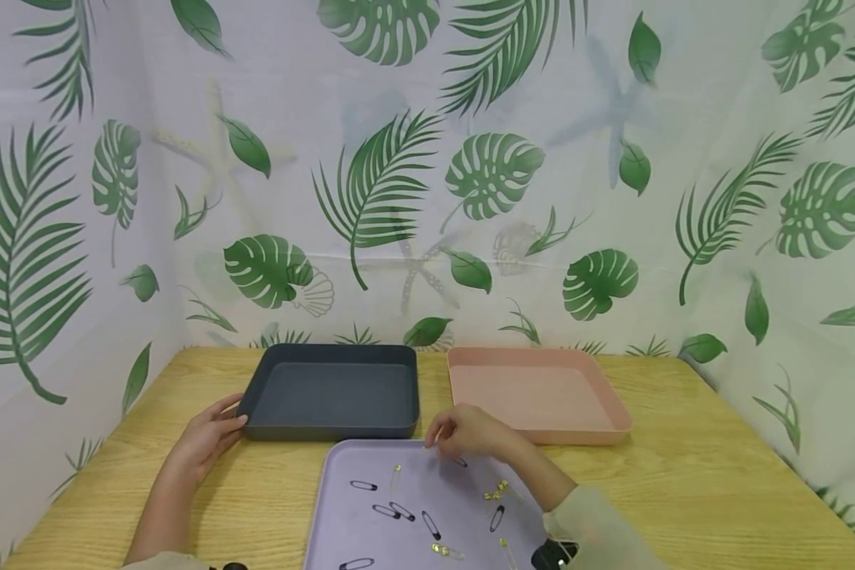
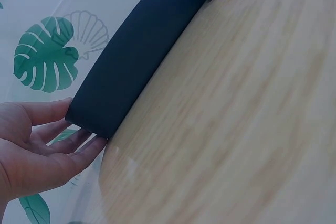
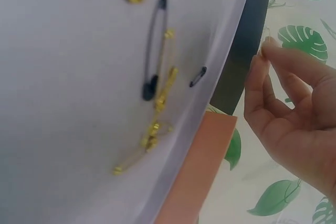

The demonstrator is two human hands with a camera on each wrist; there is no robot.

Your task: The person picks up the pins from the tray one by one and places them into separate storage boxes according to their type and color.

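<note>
At the left end of the dark blue tray (image 1: pixel 331 392), my left hand (image 1: pixel 203 439) holds the corner. In the left wrist view its thumb is at the rim and its fingertips are lower on the tray's wall (image 2: pixel 128 51). My right hand (image 1: pixel 473 431) is over the far edge of the lilac tray (image 1: pixel 338 467). Between thumb and index finger it pinches a small gold safety pin (image 3: pixel 262 52), mostly hidden by the fingertips. Several black safety pins (image 1: pixel 431 525) and gold safety pins (image 1: pixel 447 552) lie scattered on the lilac tray.
A pink tray (image 1: pixel 534 388) stands at the back right, beside the dark blue one. All three trays are on a wooden table (image 1: pixel 705 491). A leaf-patterned cloth (image 1: pixel 499 237) hangs behind the table and along both sides.
</note>
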